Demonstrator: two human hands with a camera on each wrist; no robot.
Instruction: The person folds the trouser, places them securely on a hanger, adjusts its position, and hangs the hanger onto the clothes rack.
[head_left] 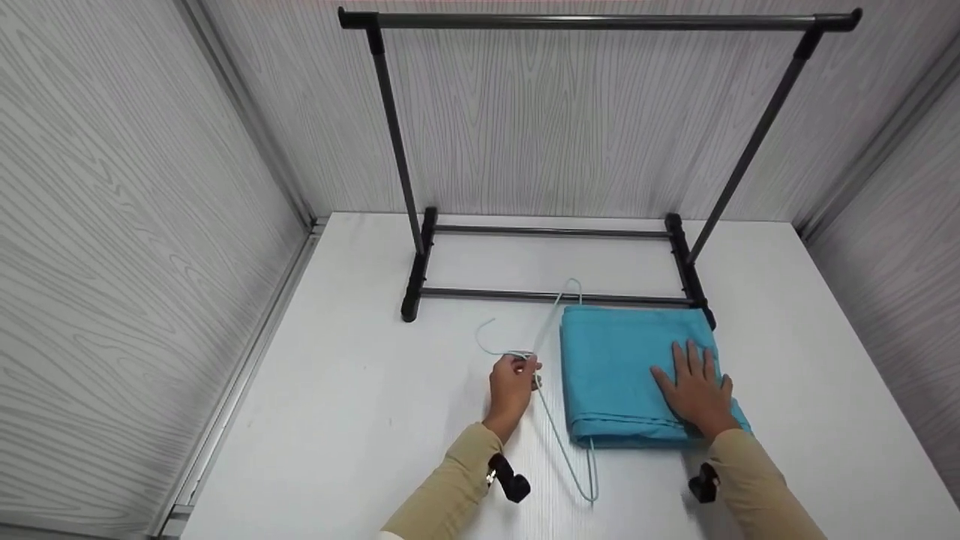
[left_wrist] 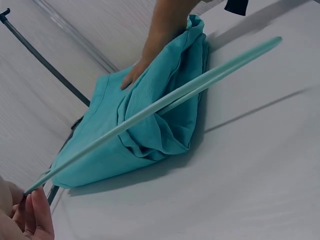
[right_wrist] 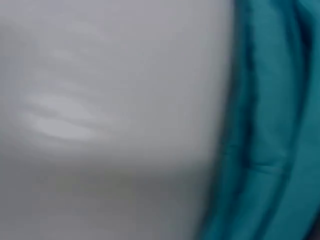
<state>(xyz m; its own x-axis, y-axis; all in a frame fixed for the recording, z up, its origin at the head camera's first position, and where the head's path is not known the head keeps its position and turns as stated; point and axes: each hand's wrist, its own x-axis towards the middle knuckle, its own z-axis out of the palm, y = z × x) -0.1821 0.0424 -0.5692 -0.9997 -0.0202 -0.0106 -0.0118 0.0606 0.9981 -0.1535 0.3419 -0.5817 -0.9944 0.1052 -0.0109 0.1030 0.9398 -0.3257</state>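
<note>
A light teal wire clothes hanger (head_left: 559, 435) stands at the left edge of a folded turquoise cloth (head_left: 615, 367), its bottom bar running in between the cloth's layers. My left hand (head_left: 513, 388) pinches the hanger near its neck, where the open hook points to the left. In the left wrist view the hanger (left_wrist: 150, 107) slants up from the left fingertips (left_wrist: 42, 212), raised over the table. My right hand (head_left: 697, 390) lies with fingers spread flat on the right part of the cloth. The right wrist view shows only the cloth's folded edge (right_wrist: 270, 125) beside the white tabletop.
Behind the cloth stands a dark metal garment rack (head_left: 600, 22), its front lower bar (head_left: 495, 294) close to the cloth's far edge. The white table (head_left: 352, 420) is bounded by grey wood-grain panels (head_left: 135, 225) at the left, back and right.
</note>
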